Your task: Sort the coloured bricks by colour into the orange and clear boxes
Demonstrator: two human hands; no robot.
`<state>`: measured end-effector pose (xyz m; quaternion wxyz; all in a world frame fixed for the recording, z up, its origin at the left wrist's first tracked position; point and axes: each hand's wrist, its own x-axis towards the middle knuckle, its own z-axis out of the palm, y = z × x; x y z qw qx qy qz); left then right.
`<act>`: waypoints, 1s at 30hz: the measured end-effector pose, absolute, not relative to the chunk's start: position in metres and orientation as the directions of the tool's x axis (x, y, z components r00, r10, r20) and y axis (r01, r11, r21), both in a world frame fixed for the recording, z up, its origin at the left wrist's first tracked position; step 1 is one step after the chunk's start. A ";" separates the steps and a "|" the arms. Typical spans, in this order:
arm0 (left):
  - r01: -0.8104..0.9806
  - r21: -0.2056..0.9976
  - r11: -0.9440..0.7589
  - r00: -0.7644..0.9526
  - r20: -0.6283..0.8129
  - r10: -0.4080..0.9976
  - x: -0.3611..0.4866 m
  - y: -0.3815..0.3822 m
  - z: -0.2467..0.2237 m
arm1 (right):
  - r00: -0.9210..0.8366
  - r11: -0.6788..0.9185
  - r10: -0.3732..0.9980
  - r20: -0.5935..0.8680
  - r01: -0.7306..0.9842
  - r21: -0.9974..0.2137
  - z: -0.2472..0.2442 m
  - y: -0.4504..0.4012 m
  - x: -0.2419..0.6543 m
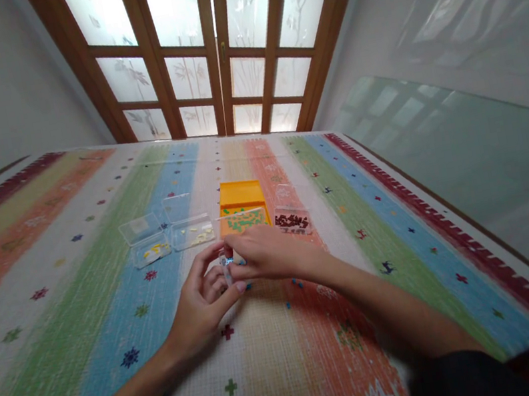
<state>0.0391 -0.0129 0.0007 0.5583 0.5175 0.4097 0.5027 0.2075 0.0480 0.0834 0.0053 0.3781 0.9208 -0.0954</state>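
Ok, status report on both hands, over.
Left hand holding small clear container. Right hand at it, partly hiding it. Loose blue pieces on tablecloth nearby. Four open boxes beyond.

4 open boxes [242, 193] block the way beyond the right hand [258, 253]; the tablecloth [66, 258] leaves room on either side.

wood-framed doors [214, 64] stand beyond a striped tablecloth [276, 358].

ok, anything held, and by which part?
A small clear box, held around its outer edges by the left hand; the right hand's hold is unclear.
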 end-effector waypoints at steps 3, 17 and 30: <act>-0.126 0.991 -0.053 0.149 0.072 0.986 0.039 -0.013 0.000 | -0.713 0.689 0.699 -0.054 0.692 -0.217 0.080 0.050 0.209; -0.157 0.987 -0.036 0.093 0.051 0.994 0.037 -0.008 0.003 | -0.696 0.688 0.716 0.057 0.689 -0.228 0.074 0.055 0.246; -0.073 0.991 -0.117 0.035 0.119 0.992 0.028 0.001 0.005 | -0.684 0.611 0.727 -0.054 0.681 -0.403 0.046 0.039 0.299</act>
